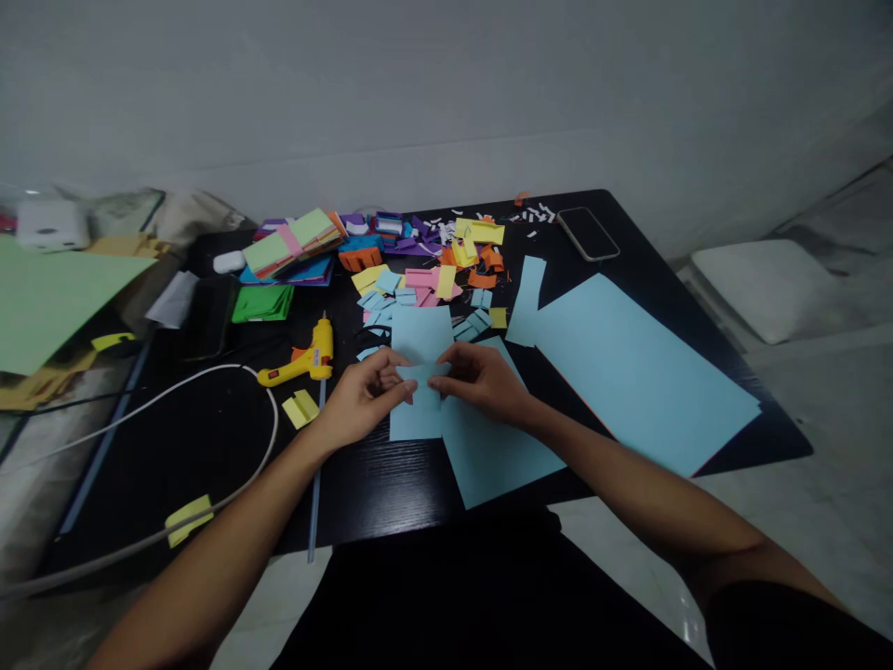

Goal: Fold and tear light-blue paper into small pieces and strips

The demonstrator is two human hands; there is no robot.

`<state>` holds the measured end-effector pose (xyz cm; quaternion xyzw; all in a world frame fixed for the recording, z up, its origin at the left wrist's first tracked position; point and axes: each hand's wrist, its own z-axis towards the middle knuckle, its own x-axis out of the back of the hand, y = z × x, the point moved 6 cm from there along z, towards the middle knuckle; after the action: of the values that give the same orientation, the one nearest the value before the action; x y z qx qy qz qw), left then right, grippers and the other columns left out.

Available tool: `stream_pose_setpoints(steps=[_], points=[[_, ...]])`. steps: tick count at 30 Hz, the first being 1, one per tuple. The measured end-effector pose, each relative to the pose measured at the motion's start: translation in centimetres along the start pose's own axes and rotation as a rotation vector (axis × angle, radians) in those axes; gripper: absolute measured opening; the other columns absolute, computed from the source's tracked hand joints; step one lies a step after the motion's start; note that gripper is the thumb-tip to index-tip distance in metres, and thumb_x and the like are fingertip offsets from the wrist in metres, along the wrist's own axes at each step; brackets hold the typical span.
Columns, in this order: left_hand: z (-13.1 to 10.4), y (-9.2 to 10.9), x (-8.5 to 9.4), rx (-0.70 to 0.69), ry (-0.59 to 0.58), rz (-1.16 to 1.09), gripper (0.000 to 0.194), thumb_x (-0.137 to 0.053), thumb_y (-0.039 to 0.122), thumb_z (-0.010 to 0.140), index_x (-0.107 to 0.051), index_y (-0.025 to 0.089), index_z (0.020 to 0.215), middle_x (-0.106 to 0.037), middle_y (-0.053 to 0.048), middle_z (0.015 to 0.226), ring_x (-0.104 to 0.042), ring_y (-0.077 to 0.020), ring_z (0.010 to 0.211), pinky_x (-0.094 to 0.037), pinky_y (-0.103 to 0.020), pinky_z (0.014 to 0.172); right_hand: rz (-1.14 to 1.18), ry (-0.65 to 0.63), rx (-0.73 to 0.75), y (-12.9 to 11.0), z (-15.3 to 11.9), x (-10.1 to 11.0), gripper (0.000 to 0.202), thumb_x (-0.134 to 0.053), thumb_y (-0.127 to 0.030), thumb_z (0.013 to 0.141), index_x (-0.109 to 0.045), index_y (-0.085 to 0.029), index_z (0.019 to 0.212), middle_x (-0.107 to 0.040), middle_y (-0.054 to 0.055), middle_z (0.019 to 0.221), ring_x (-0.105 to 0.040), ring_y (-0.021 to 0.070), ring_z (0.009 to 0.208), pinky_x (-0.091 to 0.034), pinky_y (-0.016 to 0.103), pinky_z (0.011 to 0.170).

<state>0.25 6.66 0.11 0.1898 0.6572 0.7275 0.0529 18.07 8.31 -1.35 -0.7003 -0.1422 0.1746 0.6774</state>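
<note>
A small piece of light blue paper [422, 380] is pinched between my two hands near the table's front middle. My left hand [361, 398] grips its left edge with thumb and fingers. On the opposite edge, my right hand [485, 380] is closed the same way. Directly beneath lies a light blue paper rectangle [419, 330], upright to my view. A bigger light blue sheet [492, 456] rests under my right wrist, partly hidden by it. Small folded light blue pieces [380, 305] are scattered just beyond my hands.
A yellow glue gun [317, 352] with a clear glue stick lies left, near a looping white cable [275, 419]. A stack of light blue sheets [648, 372] and a phone [588, 233] are right. Coloured paper bundles [297, 244] and scraps [481, 261] line the back of the black table.
</note>
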Motion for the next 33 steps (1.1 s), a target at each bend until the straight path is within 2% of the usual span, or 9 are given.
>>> stream_pose_setpoints(steps=[6,13,20,23,28,33], points=[[0.11,-0.31,0.07,0.019,0.032,0.003,0.021,-0.072,0.031,0.09,-0.059,0.019,0.102,-0.061,0.006,0.063,-0.068,-0.0134,0.062,-0.05,-0.024,0.058,0.049,0.006,-0.016,0.33,0.11,0.02,0.039,-0.091,-0.043,0.073,-0.064,-0.019,0.091,-0.067,-0.003,0.067,-0.066,0.0137,0.062,-0.053,0.027,0.062],[-0.03,-0.44,-0.11,0.027,0.042,0.071,0.022,-0.072,0.031,0.091,-0.06,0.019,0.104,-0.064,0.004,0.065,-0.067,-0.013,0.061,-0.048,-0.022,0.057,-0.041,0.041,-0.006,0.64,0.13,0.09,0.043,-0.094,-0.039,0.068,-0.064,-0.02,0.093,-0.058,-0.008,0.062,-0.057,0.0106,0.056,-0.046,0.024,0.054],[0.03,-0.14,0.29,0.036,0.066,0.063,0.025,-0.073,0.032,0.089,-0.061,0.019,0.107,-0.063,0.004,0.067,-0.068,-0.0136,0.063,-0.047,-0.022,0.056,0.116,-0.024,-0.052,0.89,0.42,0.19,0.04,-0.091,-0.037,0.072,-0.067,-0.017,0.097,-0.074,0.0,0.073,-0.073,0.0167,0.066,-0.06,0.031,0.067],[-0.04,-0.27,0.35,0.032,0.07,0.103,0.025,-0.073,0.031,0.089,-0.063,0.019,0.108,-0.06,0.005,0.067,-0.061,-0.0117,0.06,-0.044,-0.021,0.055,0.097,-0.03,-0.033,0.78,0.3,0.03,0.036,-0.088,-0.033,0.075,-0.069,-0.018,0.101,-0.073,0.0,0.071,-0.073,0.016,0.065,-0.06,0.031,0.067],[-0.09,-0.38,0.03,0.021,0.062,0.163,0.027,-0.077,0.034,0.087,-0.067,0.02,0.108,-0.062,0.002,0.079,-0.054,-0.0099,0.063,-0.041,-0.021,0.056,0.04,-0.002,0.004,0.46,0.1,-0.04,0.035,-0.091,-0.033,0.074,-0.071,-0.017,0.098,-0.07,-0.003,0.066,-0.07,0.0143,0.063,-0.059,0.028,0.065],[0.1,-0.25,0.23,0.057,0.089,0.046,0.03,-0.079,0.032,0.085,-0.066,0.02,0.109,-0.052,0.006,0.069,-0.049,-0.0087,0.056,-0.038,-0.019,0.052,0.132,-0.064,-0.043,0.54,0.22,-0.05,0.037,-0.082,-0.036,0.083,-0.07,-0.016,0.111,-0.075,0.002,0.075,-0.075,0.018,0.072,-0.064,0.036,0.074]])
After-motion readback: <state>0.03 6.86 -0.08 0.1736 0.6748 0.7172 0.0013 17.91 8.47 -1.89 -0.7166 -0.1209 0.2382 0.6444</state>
